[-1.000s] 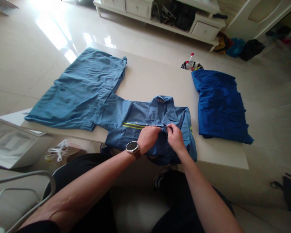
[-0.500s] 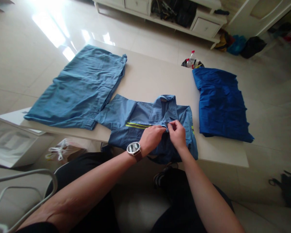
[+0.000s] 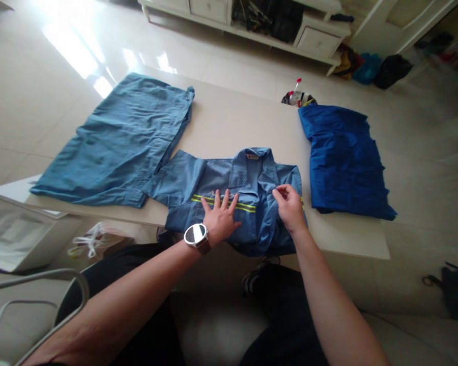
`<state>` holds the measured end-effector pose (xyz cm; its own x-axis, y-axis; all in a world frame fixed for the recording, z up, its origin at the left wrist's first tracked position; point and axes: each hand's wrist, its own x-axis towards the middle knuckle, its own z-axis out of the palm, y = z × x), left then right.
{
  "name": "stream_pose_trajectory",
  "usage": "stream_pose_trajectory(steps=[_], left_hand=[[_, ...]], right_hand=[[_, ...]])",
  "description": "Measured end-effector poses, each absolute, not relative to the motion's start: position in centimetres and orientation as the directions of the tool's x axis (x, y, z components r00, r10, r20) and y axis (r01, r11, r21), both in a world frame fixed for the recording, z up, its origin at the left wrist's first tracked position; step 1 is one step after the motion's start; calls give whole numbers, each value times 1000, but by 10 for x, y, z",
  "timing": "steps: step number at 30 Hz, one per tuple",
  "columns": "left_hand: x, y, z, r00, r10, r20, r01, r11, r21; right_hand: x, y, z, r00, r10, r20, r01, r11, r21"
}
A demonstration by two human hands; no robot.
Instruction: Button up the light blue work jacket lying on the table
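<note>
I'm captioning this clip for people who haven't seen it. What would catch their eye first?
The light blue work shirt with a yellow-green reflective stripe, at the near edge of the table. The left hand, with a wristwatch, lies flat on its chest, and the right hand pinches the fabric beside the collar. A folded royal-blue garment lies to the right, a grey-blue garment to the left.

One head-worn camera looks forward and steeply down over the pale rectangular table (image 3: 236, 117), close above the near edge; the white low cabinet (image 3: 313, 38) lies far off at 12 o'clock.
</note>
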<state>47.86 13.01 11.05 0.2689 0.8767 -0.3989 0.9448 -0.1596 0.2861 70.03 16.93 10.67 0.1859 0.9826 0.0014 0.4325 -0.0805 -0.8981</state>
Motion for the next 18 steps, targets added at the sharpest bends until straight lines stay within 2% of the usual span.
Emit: stream_pose_trajectory(steps=[2, 4, 6, 8, 13, 15, 18], left_hand=[[476, 131, 108, 277, 848, -451, 945, -156, 287], [473, 134, 106, 287, 840, -461, 943, -162, 291], [470, 138, 103, 297, 837, -460, 941, -173, 291], [468, 142, 99, 304, 832, -464, 939, -179, 294], [460, 154, 87, 338, 805, -487, 924, -185, 335], [456, 160, 84, 356, 804, -477, 915, -195, 354], [452, 170, 82, 369, 815, -447, 907, -210, 366]], right_hand=[[697, 167, 109, -1, 995, -95, 468, -84, -880], [698, 165, 109, -59, 993, -107, 573, -54, -818], [703, 163, 106, -40, 997, -71, 718, -21, -696], [709, 159, 99, -27, 995, -99, 839, -31, -544], [713, 143, 78, 2, 926, -379, 974, -87, -208], [711, 140, 72, -3, 919, -393, 988, -58, -142], [708, 144, 69, -12, 939, -344, 992, -32, -122]])
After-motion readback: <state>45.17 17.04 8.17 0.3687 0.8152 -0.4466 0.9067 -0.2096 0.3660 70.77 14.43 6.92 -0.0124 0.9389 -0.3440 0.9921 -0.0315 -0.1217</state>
